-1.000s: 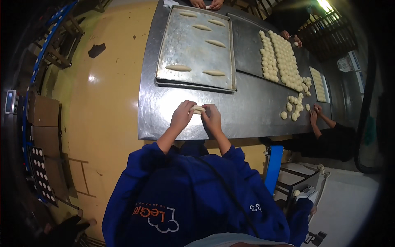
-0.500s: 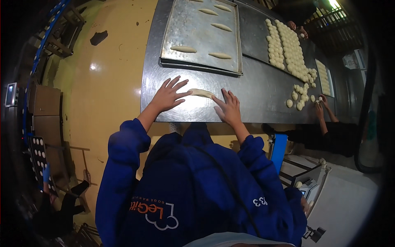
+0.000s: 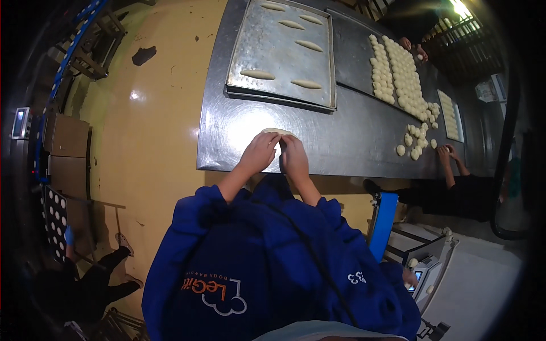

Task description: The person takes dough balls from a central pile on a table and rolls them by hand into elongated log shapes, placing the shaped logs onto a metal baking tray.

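A strip of pale dough (image 3: 276, 131) lies on the steel table (image 3: 352, 133) near its front edge, mostly covered by my fingers. My left hand (image 3: 260, 152) has its fingers bent over the dough from the left. Close beside it, my right hand (image 3: 294, 155) presses its closed fingertips on the dough from the right. The two hands almost touch. Beyond them, a metal tray (image 3: 259, 42) carries several spindle-shaped dough pieces (image 3: 257, 74), set apart from each other.
Rows of dough balls (image 3: 405, 74) fill the table's right part, with loose balls (image 3: 416, 139) nearer. At the right end, a co-worker's hands (image 3: 446, 153) handle dough beside another tray (image 3: 450, 115). A blue-topped stand (image 3: 383, 224) and a scale (image 3: 424, 278) are behind right.
Both hands have come inward from the dough's two ends to its middle, and their spread fingers have closed over it. The view has shifted slightly.
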`<act>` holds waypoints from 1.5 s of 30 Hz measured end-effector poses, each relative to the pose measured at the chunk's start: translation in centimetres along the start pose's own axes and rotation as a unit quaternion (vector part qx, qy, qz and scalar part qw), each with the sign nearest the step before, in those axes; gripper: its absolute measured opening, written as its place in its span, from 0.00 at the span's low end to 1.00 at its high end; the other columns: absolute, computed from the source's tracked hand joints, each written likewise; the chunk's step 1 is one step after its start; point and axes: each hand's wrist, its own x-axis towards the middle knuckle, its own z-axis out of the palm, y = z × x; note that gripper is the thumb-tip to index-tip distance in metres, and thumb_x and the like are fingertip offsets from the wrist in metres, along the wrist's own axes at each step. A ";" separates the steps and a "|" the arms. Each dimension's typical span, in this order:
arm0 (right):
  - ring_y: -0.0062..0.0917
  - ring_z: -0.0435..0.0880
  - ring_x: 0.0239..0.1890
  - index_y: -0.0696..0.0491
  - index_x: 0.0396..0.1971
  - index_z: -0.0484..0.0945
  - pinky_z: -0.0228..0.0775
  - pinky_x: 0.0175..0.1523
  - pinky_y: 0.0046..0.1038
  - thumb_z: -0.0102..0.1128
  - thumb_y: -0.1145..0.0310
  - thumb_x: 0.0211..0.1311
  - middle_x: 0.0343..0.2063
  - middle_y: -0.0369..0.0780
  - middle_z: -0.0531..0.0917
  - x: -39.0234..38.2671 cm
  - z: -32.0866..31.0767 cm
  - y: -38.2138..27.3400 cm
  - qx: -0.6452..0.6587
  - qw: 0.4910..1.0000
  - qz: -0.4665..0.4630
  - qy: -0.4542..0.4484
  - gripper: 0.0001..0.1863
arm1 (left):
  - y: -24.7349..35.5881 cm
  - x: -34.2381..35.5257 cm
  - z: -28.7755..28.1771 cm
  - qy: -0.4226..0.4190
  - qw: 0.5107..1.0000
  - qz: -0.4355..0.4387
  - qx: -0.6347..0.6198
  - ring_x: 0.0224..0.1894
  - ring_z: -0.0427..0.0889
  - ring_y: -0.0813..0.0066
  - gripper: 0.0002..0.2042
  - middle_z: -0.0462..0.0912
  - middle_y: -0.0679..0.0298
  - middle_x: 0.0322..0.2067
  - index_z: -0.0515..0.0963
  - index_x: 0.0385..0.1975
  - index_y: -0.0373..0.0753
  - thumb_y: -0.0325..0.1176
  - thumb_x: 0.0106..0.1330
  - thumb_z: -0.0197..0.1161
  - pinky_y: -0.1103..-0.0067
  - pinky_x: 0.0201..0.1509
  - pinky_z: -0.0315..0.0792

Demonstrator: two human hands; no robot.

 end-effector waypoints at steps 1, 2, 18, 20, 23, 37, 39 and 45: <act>0.43 0.78 0.55 0.57 0.54 0.76 0.73 0.59 0.38 0.56 0.82 0.53 0.50 0.49 0.79 -0.3 0.5 0.1 -0.016 1.000 0.003 -0.004 0.24 | -0.1 -0.4 0.5 -0.005 1.000 0.004 0.026 0.60 0.73 0.58 0.25 0.76 0.56 0.56 0.72 0.59 0.35 0.29 0.59 0.62 0.63 0.69 0.64; 0.43 0.78 0.55 0.57 0.54 0.76 0.73 0.58 0.38 0.57 0.82 0.53 0.50 0.48 0.79 -0.6 0.9 0.2 -0.033 0.999 0.007 -0.008 0.24 | -0.1 -0.9 1.0 -0.011 0.999 0.008 0.052 0.61 0.73 0.59 0.24 0.76 0.57 0.56 0.72 0.59 0.34 0.29 0.60 0.61 0.64 0.70 0.64; 0.31 0.82 0.52 0.57 0.66 0.66 0.74 0.58 0.30 0.56 0.80 0.63 0.49 0.48 0.82 4.3 -1.0 6.6 0.339 0.922 0.185 -0.018 0.30 | -2.9 7.5 -1.8 0.011 0.915 -0.171 -0.365 0.48 0.85 0.67 0.14 0.84 0.60 0.41 0.80 0.51 0.37 0.22 0.67 0.56 0.75 0.54 0.77; 0.27 0.82 0.51 0.56 0.71 0.60 0.75 0.57 0.27 0.56 0.78 0.66 0.48 0.48 0.82 5.2 0.3 6.8 0.445 0.864 0.227 -0.055 0.33 | -3.4 7.3 -1.1 -0.044 0.891 -0.211 -0.400 0.47 0.85 0.68 0.14 0.84 0.59 0.41 0.78 0.52 0.33 0.22 0.67 0.56 0.75 0.56 0.76; 0.26 0.83 0.50 0.56 0.72 0.57 0.76 0.55 0.26 0.57 0.78 0.66 0.47 0.47 0.83 4.4 0.8 7.3 0.451 0.846 0.256 -0.123 0.35 | -3.3 6.6 -1.0 -0.105 0.875 -0.243 -0.405 0.46 0.84 0.71 0.16 0.84 0.57 0.42 0.75 0.53 0.30 0.22 0.66 0.58 0.76 0.56 0.77; 0.28 0.86 0.48 0.54 0.72 0.59 0.78 0.55 0.28 0.74 0.76 0.51 0.45 0.44 0.85 2.4 -2.5 3.7 0.300 0.892 0.174 -0.288 0.47 | -1.3 1.8 -3.7 -0.201 0.907 -0.195 -0.313 0.48 0.85 0.70 0.21 0.85 0.58 0.43 0.76 0.50 0.35 0.24 0.56 0.72 0.76 0.56 0.78; 0.25 0.86 0.45 0.53 0.72 0.60 0.78 0.54 0.27 0.75 0.77 0.49 0.41 0.42 0.86 1.6 -2.6 3.6 0.304 0.891 0.164 -0.295 0.48 | -0.9 1.2 -3.8 -0.219 0.902 -0.195 -0.316 0.47 0.86 0.70 0.20 0.86 0.58 0.42 0.77 0.49 0.35 0.23 0.55 0.72 0.76 0.55 0.79; 0.24 0.86 0.42 0.54 0.72 0.60 0.79 0.51 0.26 0.72 0.81 0.51 0.39 0.42 0.86 1.9 -3.9 2.6 0.349 0.863 0.215 -0.297 0.47 | -1.5 1.8 -4.0 -0.236 0.848 -0.234 -0.413 0.48 0.84 0.73 0.24 0.83 0.59 0.46 0.75 0.54 0.35 0.19 0.54 0.70 0.76 0.55 0.79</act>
